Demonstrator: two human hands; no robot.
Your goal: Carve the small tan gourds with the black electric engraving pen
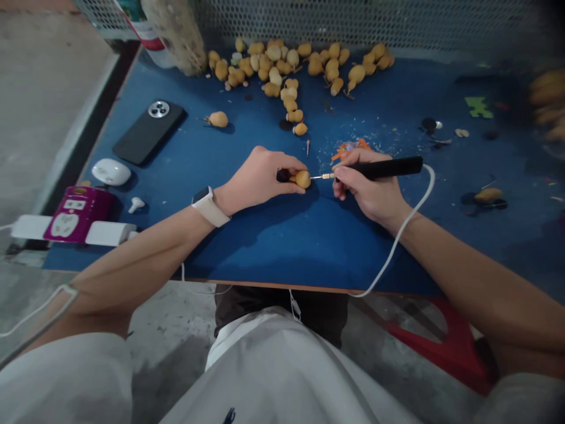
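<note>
Over the middle of the blue table, my left hand (265, 176) pinches a small tan gourd (302, 179) between thumb and fingers, its round end facing right. My right hand (366, 185) is wrapped round a black pen-shaped tool (392, 168) with a white cable at its back end. The tool's thin metal tip (318, 176) points left and meets, or nearly meets, the gourd's round end. Just behind my right hand lies a small orange and purple heap (351, 148). A single gourd (218, 119) lies further back on the left.
Many gourds (265, 65) lie along the back by a perforated metal panel (331, 23). On the left are a phone (148, 132), a white case (111, 171), an earbud (136, 204) and a purple power adapter (79, 215). The white cable (399, 235) loops over the front edge.
</note>
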